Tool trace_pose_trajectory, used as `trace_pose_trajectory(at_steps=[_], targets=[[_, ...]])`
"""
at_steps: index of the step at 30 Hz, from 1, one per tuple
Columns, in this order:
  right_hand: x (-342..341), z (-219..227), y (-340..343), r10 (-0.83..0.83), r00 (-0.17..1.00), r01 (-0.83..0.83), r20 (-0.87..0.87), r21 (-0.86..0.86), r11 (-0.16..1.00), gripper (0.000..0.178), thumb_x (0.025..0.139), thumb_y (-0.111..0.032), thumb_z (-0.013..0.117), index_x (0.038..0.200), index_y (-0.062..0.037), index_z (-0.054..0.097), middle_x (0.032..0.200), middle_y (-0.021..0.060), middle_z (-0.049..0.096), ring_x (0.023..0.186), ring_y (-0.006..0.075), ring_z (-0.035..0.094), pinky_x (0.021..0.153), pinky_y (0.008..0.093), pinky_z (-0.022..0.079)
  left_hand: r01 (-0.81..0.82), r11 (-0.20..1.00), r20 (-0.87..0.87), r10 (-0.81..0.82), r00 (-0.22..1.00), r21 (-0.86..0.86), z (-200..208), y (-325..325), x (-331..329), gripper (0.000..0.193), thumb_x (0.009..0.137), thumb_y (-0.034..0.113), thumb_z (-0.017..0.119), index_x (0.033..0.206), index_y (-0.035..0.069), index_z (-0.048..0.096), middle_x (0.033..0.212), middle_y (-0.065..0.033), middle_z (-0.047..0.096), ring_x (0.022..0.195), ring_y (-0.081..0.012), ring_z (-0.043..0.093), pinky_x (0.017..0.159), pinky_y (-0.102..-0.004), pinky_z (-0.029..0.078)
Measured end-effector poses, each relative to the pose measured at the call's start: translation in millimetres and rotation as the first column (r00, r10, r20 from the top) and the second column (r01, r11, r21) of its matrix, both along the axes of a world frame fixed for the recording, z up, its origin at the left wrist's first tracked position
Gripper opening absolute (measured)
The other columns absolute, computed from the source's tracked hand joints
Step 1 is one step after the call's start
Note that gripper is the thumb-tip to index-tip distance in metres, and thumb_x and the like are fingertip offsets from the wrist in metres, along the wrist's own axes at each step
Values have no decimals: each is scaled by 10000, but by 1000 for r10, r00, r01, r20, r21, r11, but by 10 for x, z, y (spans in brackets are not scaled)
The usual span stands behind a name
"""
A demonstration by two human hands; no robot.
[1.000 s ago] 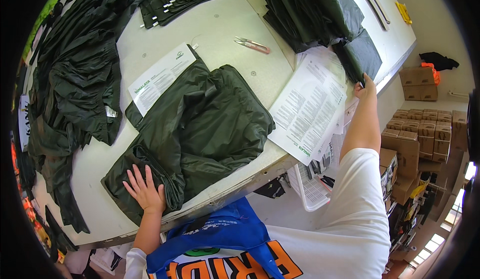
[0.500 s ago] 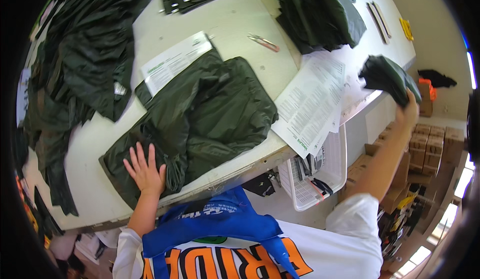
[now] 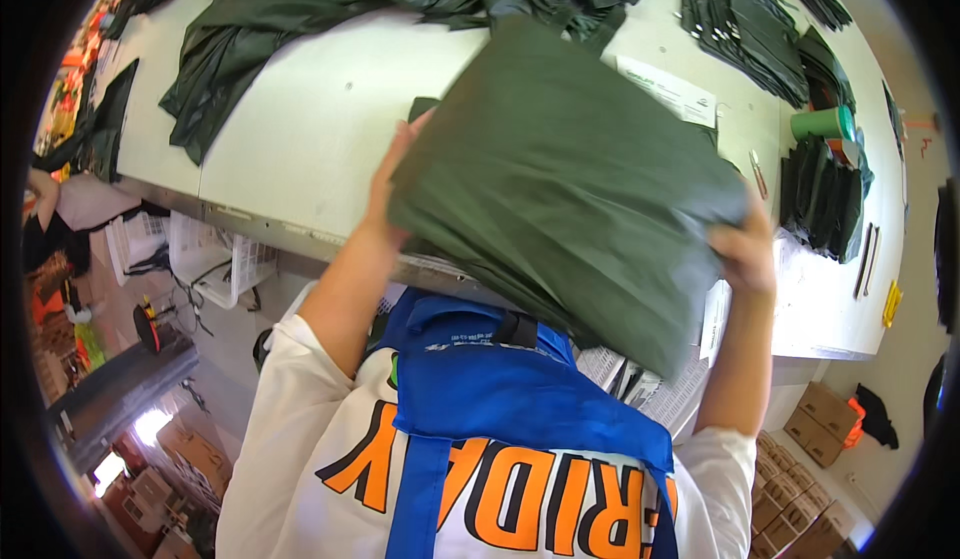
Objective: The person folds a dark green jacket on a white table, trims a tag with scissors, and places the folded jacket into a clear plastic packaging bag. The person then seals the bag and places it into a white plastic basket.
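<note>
Both hands are holding the folded dark green fabric [image 3: 560,189]: left hand [image 3: 393,174] is gripping its left edge, right hand [image 3: 745,244] is gripping its right edge, thumb lying on the face toward the wearer. Fabric is blurring and hiding most fingertips, so I can't tell the exact finger spread. Bundle is spanning the table's near edge in view, overlapping the blue apron [image 3: 530,384]; it seems to be hanging clear of the table [image 3: 300,119]. Loose dark garments [image 3: 290,24] are lying far left and far centre. Printed sheet [image 3: 672,91] is showing just beyond the bundle. Snips [image 3: 758,175] are lying right of it, near a dark folded stack [image 3: 818,199] and a green cylinder [image 3: 823,123].
</note>
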State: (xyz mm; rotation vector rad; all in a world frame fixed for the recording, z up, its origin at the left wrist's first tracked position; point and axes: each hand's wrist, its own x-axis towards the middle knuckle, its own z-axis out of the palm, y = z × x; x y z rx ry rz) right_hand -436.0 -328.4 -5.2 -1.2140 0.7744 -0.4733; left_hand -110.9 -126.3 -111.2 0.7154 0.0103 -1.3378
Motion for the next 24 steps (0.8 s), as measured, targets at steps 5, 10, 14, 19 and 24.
trace_pose_trajectory(at_steps=[5, 10, 14, 19, 24], targets=[[812, -1148, -209, 141, 946, -116, -291, 100, 988, 646, 764, 47, 639, 1347, -51, 379, 1078, 103, 580, 974, 184, 569, 820, 290, 471, 154, 957, 7, -161, 987, 246, -175, 412, 424, 565, 954, 431, 494, 1357, 39, 434, 1300, -144, 525, 1142, -255, 545, 973, -402, 442], [910, -1135, -228, -64, 980, 93, -190, 149, 984, 665, 804, -10, 670, 1374, 8, 327, 1116, 145, 573, 987, 200, 578, 823, 313, 481, 195, 939, 198, -256, 946, 284, -174, 395, 401, 658, 882, 161, 627, 1433, 57, 282, 1294, -159, 509, 1151, -249, 534, 956, -386, 464], [786, -979, 89, -272, 900, 267, -340, -62, 962, 675, 841, -181, 679, 1385, -4, 320, 1209, 154, 525, 1069, 205, 522, 831, 339, 436, 176, 939, 196, -240, 951, 295, -266, 392, 336, 667, 878, 135, 622, 1442, 69, 272, 1319, -149, 491, 1173, -253, 520, 971, -399, 450], [721, -885, 604, -263, 804, 279, -534, -53, 959, 825, 833, -428, 672, 1388, 58, 304, 1275, 214, 498, 1171, 248, 474, 954, 367, 395, 191, 935, 234, -265, 935, 298, -285, 435, 304, 698, 877, 77, 603, 1469, 112, 236, 1371, -126, 447, 1231, -248, 469, 1013, -392, 411], [650, -1001, 843, -299, 879, 321, -372, -2, 947, 631, 831, -279, 711, 1252, 94, 425, 1121, 197, 575, 1010, 222, 560, 896, 303, 442, 218, 917, 510, -370, 777, 333, -330, 546, 274, 761, 855, 1, 573, 1492, 136, 179, 1438, -105, 353, 1293, -234, 384, 1068, -365, 331]])
